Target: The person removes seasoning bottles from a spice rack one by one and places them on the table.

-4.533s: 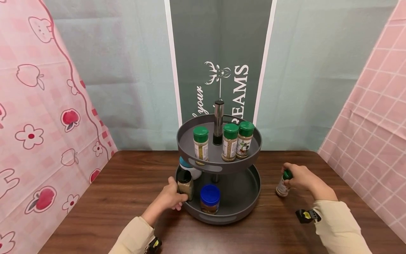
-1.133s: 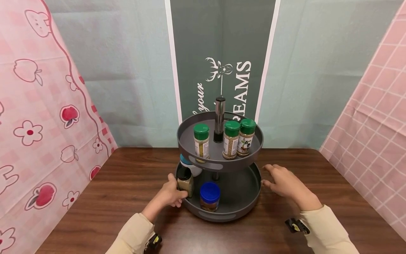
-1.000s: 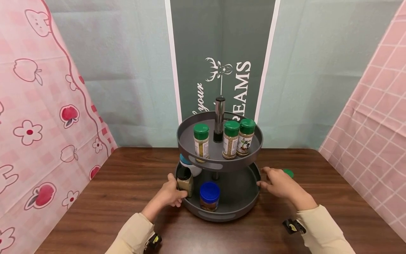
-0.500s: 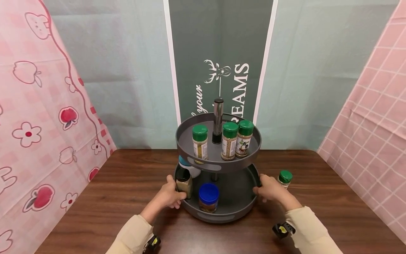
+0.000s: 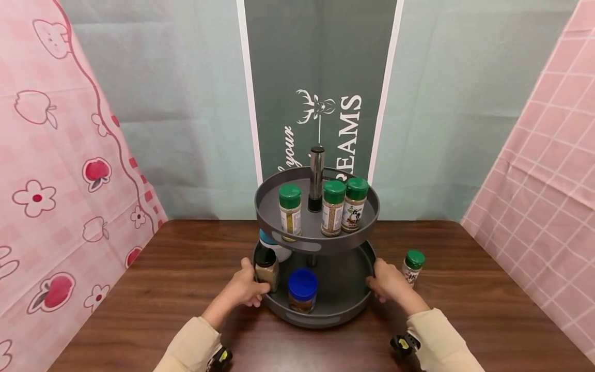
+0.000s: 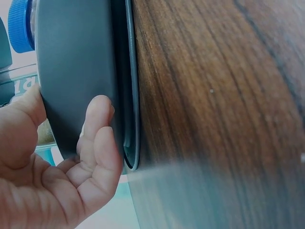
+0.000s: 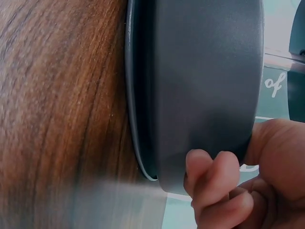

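A dark grey two-tier turntable rack [image 5: 341, 281] stands on the table, a metal post through its middle. My left hand [image 5: 244, 284] grips the left side of the lower tray, thumb over the rim beside a black-capped spice bottle [image 5: 267, 274]. On the opposite side, my right hand [image 5: 389, 281] holds the same tray, thumb over its rim. Both wrist views show fingers curled against the outer wall, the left fingers [image 6: 97, 138] and the right fingers [image 7: 217, 176]. A blue-lidded jar [image 5: 302, 294] and a partly hidden container with a light-blue lid [image 5: 268, 237] share the lower tray.
Three green-capped spice bottles [image 5: 332, 209] stand in the upper tray [image 5: 265, 199]. Another green-capped bottle [image 5: 412, 266] stands on the wooden table [image 5: 186, 274] just right of my right hand. Pink cloths [image 5: 534, 155] flank the table, and a printed curtain [image 5: 200, 113] hangs behind.
My right hand has let go of the green-capped bottle on the table, moved left and taken hold of the lower tray's rim. My left hand has kept its place.
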{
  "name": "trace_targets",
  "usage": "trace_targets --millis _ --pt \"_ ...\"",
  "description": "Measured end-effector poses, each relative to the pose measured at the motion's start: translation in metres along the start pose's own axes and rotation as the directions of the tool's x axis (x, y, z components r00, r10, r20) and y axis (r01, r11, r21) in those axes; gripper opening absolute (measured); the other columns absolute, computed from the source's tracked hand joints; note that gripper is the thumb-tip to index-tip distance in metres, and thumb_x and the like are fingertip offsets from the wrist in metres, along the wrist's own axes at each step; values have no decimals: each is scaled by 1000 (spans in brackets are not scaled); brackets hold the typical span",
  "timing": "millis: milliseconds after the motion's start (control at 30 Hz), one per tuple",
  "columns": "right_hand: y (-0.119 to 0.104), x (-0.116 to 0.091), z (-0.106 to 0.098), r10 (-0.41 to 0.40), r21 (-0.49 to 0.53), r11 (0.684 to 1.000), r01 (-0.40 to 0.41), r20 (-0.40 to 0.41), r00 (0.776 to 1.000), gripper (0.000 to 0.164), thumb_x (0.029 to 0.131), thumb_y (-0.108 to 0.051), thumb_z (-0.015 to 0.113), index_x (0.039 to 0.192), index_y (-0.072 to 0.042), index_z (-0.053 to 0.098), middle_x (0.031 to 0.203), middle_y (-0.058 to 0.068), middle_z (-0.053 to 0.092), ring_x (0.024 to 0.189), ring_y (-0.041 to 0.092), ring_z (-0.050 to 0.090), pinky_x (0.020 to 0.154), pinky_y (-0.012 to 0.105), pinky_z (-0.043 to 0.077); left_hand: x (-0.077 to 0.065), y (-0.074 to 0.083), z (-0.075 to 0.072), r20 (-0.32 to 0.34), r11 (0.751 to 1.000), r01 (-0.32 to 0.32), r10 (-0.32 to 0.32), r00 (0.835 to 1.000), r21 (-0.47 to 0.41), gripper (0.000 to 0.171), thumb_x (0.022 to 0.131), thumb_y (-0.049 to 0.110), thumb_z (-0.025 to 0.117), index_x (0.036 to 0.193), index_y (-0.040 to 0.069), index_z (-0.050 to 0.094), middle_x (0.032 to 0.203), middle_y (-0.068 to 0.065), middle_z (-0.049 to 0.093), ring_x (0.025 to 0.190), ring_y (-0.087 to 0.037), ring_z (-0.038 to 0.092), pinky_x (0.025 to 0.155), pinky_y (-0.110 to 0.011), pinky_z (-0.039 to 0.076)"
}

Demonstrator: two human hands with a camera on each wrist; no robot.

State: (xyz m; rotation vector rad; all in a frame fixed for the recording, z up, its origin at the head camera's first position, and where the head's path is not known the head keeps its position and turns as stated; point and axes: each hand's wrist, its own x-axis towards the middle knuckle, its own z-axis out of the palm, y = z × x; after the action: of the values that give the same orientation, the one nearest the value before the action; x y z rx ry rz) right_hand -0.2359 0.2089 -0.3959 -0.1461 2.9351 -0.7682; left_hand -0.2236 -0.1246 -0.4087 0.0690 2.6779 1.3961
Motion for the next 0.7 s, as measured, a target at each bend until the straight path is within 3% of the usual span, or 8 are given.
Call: trace_targets --millis 400,700 --pt "0 -3 3 6 27 1000 -5 -4 1000 28 84 -6 50 102 14 42 50 8 54 38 18 51 41 30 46 -2 -2 -3 43 998 -61 62 997 -4 48 73 9 63 102 -3 26 49 -8 55 42 -21 56 38 -33 50" --pt "-1 -1 5 16 66 998 -15 -9 1000 29 84 -5 49 105 13 40 48 8 54 34 16 51 37 29 46 -6 3 -15 143 993 -113 107 984 31 45 77 16 65 102 -6 35 55 -8 58 47 -21 58 45 -38 53"
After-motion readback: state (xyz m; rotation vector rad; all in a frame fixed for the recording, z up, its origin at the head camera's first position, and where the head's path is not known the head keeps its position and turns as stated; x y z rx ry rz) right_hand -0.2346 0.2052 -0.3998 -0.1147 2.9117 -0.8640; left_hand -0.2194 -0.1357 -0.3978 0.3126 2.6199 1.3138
